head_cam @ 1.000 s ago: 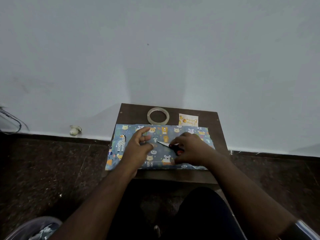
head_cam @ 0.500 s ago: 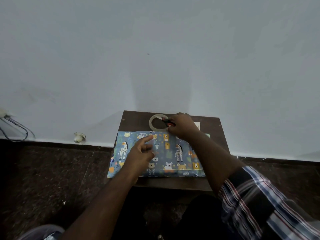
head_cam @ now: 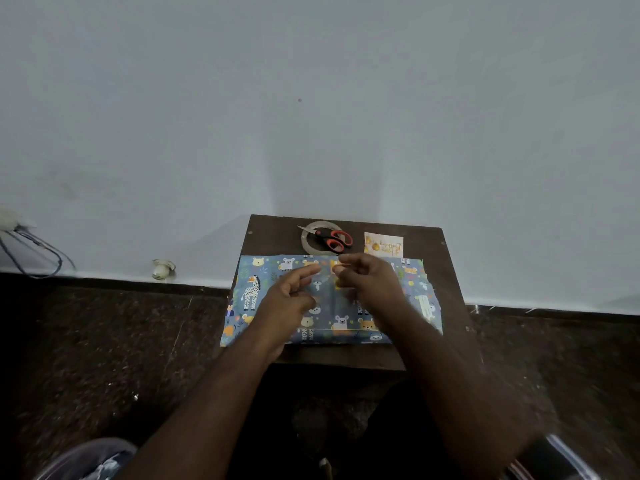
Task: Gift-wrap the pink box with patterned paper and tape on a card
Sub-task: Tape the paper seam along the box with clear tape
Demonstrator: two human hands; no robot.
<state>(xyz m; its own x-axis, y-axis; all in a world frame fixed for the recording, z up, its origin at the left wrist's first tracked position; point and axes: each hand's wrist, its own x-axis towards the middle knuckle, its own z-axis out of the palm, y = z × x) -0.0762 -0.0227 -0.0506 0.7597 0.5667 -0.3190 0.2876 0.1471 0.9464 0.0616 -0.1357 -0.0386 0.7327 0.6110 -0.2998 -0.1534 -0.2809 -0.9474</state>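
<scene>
Two loosely curled hands — left hand (head_cam: 289, 299), right hand (head_cam: 369, 284) — over blue animal-print paper (head_cam: 263, 289).

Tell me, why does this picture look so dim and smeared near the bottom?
Head view: light is dim, brightest on the wall behind the table; forearms and lower right corner are motion-blurred; the wide lens bends the floor edge; the scissors and card stay fairly sharp.

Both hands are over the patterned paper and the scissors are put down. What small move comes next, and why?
Probably press a tape strip onto the paper. The scissors lie on the tape roll, and both the left hand and right hand seem to pinch something small between them; it is too blurred to confirm.
</scene>
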